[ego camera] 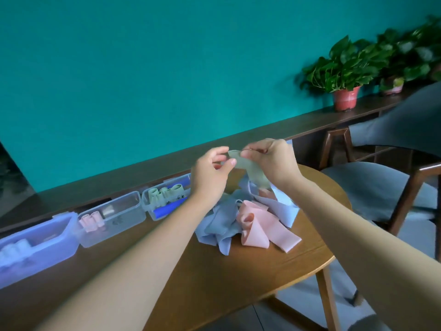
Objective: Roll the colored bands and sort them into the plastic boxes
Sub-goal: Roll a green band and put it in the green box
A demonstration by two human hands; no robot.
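A teal wall (143,68) fills the upper frame, with a long dark wooden ledge (310,123) running along its foot from lower left to upper right. Potted plants (346,68) in reddish pots stand on the ledge at the upper right, slightly blurred. At right a wooden chair (381,187) with grey seat stands beside the round wooden counter (238,283), above a pale floor (298,304).

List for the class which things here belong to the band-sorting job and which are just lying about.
Belongs to the job:
- green band, pinched by left hand and right hand
- loose band pile
- blue box, pink-roll box, green-roll box

Just lying about:
- potted plants
- chair
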